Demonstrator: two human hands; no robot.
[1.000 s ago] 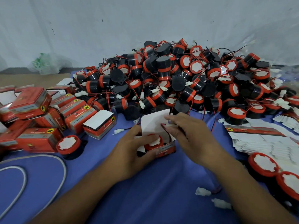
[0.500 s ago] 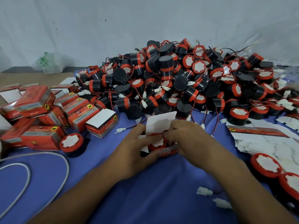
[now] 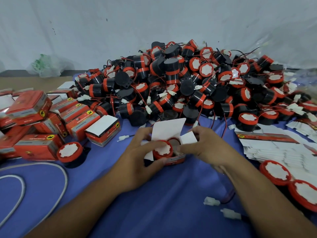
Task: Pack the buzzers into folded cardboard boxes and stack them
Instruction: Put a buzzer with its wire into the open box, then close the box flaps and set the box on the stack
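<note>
Mid-packing here: the buzzer (image 3: 162, 149) sits inside the open box (image 3: 175, 159) on the blue cloth (image 3: 154, 206). Left hand (image 3: 137, 162) grips the box, right hand (image 3: 205, 148) pinches its side flap (image 3: 187, 138). Next up, I'd guess: tuck the flaps in, close the lid (image 3: 168, 129), stack it.

Bare left grip (image 3: 137, 163), bare right grip (image 3: 208, 148), bare left forearm (image 3: 82, 208), bare right forearm (image 3: 267, 200)

Blue cloth (image 3: 159, 208) (buzzer heap (image 3: 173, 74), boxes (image 3: 77, 115))
</note>
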